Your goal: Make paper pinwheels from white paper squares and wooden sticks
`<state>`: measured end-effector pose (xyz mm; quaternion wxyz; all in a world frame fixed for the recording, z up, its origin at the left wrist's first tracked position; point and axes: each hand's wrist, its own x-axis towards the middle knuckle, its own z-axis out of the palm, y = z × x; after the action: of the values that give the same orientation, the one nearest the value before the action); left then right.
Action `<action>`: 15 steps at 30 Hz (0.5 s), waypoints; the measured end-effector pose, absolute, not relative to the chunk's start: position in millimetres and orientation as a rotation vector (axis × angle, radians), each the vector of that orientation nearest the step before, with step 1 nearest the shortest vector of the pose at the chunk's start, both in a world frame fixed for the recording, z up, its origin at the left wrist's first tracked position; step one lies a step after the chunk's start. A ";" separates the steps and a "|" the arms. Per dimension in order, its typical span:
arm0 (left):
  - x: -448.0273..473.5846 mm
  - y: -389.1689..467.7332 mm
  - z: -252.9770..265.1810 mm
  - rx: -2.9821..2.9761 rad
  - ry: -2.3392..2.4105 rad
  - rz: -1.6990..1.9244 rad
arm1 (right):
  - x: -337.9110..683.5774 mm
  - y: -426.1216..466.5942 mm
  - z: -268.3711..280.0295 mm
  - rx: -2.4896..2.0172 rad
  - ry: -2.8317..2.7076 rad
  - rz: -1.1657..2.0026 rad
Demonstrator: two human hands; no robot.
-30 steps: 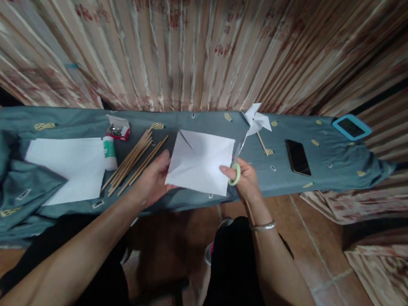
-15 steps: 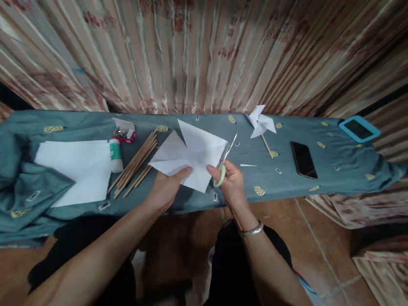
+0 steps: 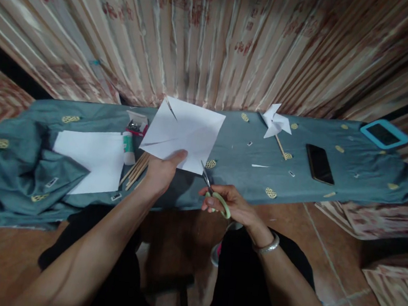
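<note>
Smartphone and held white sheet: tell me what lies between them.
In the head view, a thin paper sliver lies on the patterned tablecloth between the sheet and the smartphone.

Held paper (image 3: pixel 191 132) plain white; scissors (image 3: pixel 208 181) silver blades, pale green handles. Cloth (image 3: pixel 233 151) grey-green, yellow pineapple prints, small black-and-white marks. Curtain (image 3: pixel 208 50) beige, dark red motifs. Pinwheel (image 3: pixel 275 123) white, tan stick. Phone (image 3: pixel 319 164) black. Digital device (image 3: pixel 385 135) light blue frame, dark screen. Glue stick (image 3: pixel 127 145) white and green. Loose sticks (image 3: pixel 137 170) tan. Small box (image 3: pixel 141 128) red and white. Bracelet (image 3: pixel 271 244) silver. Trousers (image 3: pixel 236 284) black.
</note>
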<state>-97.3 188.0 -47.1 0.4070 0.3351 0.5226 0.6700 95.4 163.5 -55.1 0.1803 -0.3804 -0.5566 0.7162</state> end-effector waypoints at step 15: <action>-88.5 184.5 -49.8 0.816 1.246 1.678 | 93.0 162.7 -56.2 -1.063 -1.559 1.999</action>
<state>-88.5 184.5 -49.8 0.4340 0.3275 0.5003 0.6739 93.0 162.7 -56.2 0.1952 -0.3792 -0.5562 0.7133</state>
